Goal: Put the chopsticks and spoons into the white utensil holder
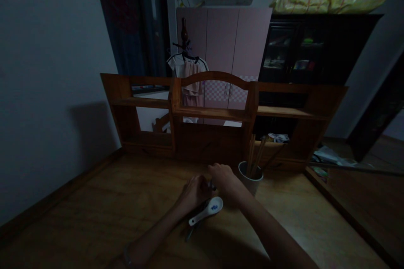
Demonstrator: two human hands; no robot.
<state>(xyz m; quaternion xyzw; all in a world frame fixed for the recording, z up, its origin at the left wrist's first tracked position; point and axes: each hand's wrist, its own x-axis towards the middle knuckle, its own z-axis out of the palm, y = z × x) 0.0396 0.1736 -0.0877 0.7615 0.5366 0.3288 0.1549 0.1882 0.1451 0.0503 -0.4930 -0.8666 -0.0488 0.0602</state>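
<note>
Close together above the wooden surface (151, 201), my left hand (196, 190) and my right hand (222, 177) both have their fingers closed. A small greyish thing (211, 184) shows between them, too dim to name. Just below the hands lies a white ceramic spoon (205, 212) with a blue pattern in its bowl. Partly under the spoon is a thin utensil (190, 233), whose kind I cannot make out. To the right of my right hand stands a light cup (251, 185) holding several chopsticks (255, 155), and my right forearm overlaps the cup's lower part.
Along the far side runs a wooden shelf unit (212, 112) with several compartments. A white wall (53, 92) borders the left, and a raised wooden edge (341, 210) the right. Beyond stand a pink wardrobe (221, 42), a dark cabinet (334, 50) and a coat rack (184, 31).
</note>
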